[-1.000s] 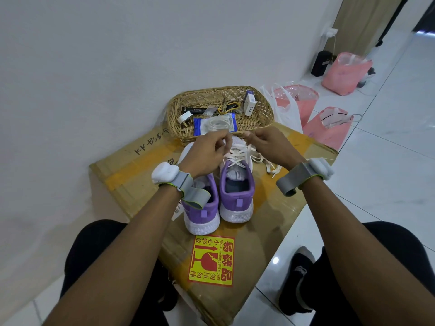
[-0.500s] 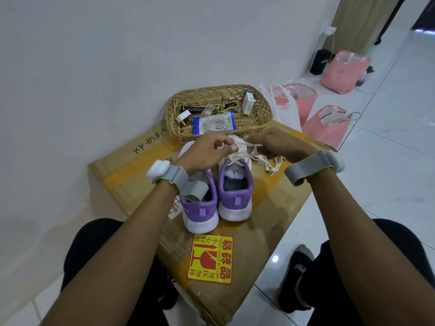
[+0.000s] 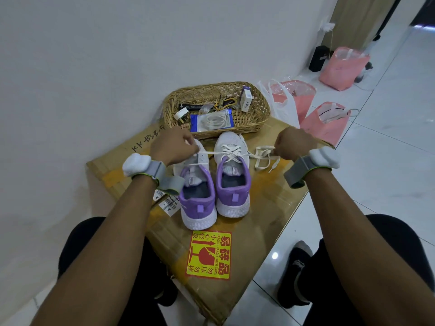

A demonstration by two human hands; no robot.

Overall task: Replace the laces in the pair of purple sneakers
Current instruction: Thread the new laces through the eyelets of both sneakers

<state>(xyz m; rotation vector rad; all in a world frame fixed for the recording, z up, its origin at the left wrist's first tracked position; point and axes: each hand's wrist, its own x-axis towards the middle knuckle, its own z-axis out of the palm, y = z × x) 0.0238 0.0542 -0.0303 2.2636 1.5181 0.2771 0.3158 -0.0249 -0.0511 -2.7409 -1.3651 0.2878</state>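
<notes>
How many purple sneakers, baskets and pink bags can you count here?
Purple sneakers: 2
Wicker basket: 1
Pink bags: 3
Total: 6

Side by side and upright on a cardboard box [image 3: 266,208], heels nearest: left sneaker [image 3: 199,201] and right sneaker [image 3: 233,184], with purple heels, white mesh toes and white soles. Cream flat lace [image 3: 231,152] criss-crossed through the right sneaker's eyelets, ends drawn taut to both sides, loose tail looped at right.
</notes>
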